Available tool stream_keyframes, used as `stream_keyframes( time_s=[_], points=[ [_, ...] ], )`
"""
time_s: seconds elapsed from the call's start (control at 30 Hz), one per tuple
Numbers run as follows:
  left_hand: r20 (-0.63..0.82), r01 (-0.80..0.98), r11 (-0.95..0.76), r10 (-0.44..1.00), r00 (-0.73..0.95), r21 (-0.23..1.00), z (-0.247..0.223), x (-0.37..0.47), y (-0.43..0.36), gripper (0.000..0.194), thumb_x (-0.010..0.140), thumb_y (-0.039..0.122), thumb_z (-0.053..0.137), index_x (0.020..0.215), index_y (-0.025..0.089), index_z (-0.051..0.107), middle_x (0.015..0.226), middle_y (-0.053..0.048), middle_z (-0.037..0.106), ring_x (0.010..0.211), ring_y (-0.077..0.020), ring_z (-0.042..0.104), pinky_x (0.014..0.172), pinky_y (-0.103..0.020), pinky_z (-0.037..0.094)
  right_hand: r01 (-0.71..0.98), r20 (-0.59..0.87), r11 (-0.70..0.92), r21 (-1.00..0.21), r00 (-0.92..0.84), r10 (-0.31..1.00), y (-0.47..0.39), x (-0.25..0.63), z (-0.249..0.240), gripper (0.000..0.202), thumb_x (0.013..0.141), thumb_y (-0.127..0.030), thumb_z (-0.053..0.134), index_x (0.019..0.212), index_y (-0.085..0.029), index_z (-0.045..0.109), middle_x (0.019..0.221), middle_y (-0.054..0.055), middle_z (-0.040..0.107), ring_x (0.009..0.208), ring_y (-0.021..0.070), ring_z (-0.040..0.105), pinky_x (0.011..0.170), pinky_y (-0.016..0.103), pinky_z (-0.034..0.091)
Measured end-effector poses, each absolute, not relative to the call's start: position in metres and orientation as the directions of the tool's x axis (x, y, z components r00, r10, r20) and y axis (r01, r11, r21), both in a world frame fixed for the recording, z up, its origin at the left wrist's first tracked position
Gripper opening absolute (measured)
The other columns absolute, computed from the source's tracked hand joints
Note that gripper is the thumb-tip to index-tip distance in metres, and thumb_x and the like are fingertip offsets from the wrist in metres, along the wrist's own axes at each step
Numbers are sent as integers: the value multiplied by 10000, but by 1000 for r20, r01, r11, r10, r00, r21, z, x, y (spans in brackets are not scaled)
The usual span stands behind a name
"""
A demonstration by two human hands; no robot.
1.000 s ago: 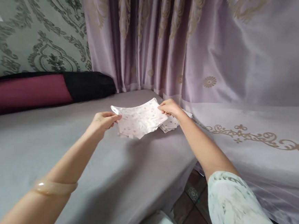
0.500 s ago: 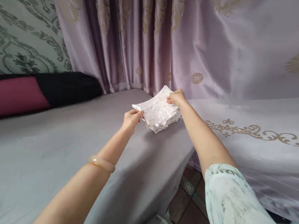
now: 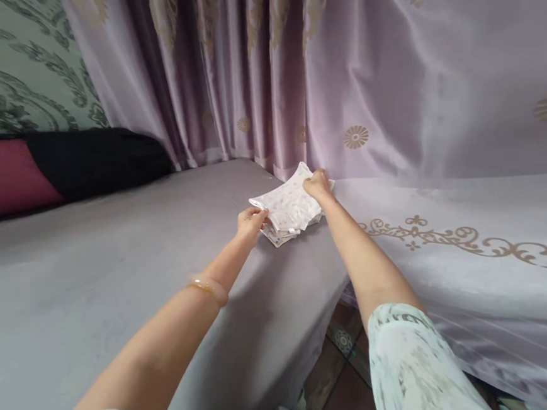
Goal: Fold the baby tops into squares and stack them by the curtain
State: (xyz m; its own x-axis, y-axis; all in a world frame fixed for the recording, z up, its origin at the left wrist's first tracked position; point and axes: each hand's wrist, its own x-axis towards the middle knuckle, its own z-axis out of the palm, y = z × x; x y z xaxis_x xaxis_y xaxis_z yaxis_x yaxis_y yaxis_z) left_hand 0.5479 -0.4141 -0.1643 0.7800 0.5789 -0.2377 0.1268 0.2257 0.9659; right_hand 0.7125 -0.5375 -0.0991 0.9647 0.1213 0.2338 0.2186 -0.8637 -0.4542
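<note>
A folded white cloth (image 3: 287, 201) with a small print lies over a stack of similar folded cloths (image 3: 278, 238) near the corner of the grey-covered bed (image 3: 107, 268). My left hand (image 3: 252, 220) pinches the near left edge of the top cloth between thumb and fingers. On the far right side of that cloth, my right hand (image 3: 317, 184) grips it, thumb on top, with the other fingertips partly hidden. A pale bangle (image 3: 209, 288) circles my left forearm.
Purple curtains (image 3: 274, 72) hang behind the bed. A black and dark red bolster (image 3: 92, 159) lies along the far left by the patterned wall (image 3: 30, 53). Dark floor tiles (image 3: 349, 388) show below the bed's right edge.
The top cloth has come lower, closer onto the stack, with both my hands still on it. The camera view has shifted slightly to the right.
</note>
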Motion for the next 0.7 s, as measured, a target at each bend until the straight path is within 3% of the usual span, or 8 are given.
stream_keyframes(
  time_s=[0.33,0.57,0.7],
  points=[
    [-296,192,233,584,756,953,-183,547,-415,93,769,227,645,719,167,594,525,16,603,393,-71,406,471,-221,328,158,144,-868,-471,984,102,-540,722,-120,444,848,-132,545,1278,-21,528,1209,239,639,1185,296,599,960,322,470],
    [-284,205,201,573,769,958,-192,547,-416,123,774,261,646,717,176,578,528,20,608,399,-79,427,437,-210,303,94,38,-873,-478,996,86,-544,729,-136,500,784,-126,555,1279,-57,558,1064,204,694,1037,288,667,817,336,530],
    [-256,169,203,561,787,964,-197,544,-416,122,760,260,655,716,175,580,532,18,611,419,-81,445,470,-212,353,72,29,-890,-451,997,66,-545,729,-144,496,786,-121,535,1278,-62,559,1102,213,686,1052,291,663,811,336,527]
  ],
)
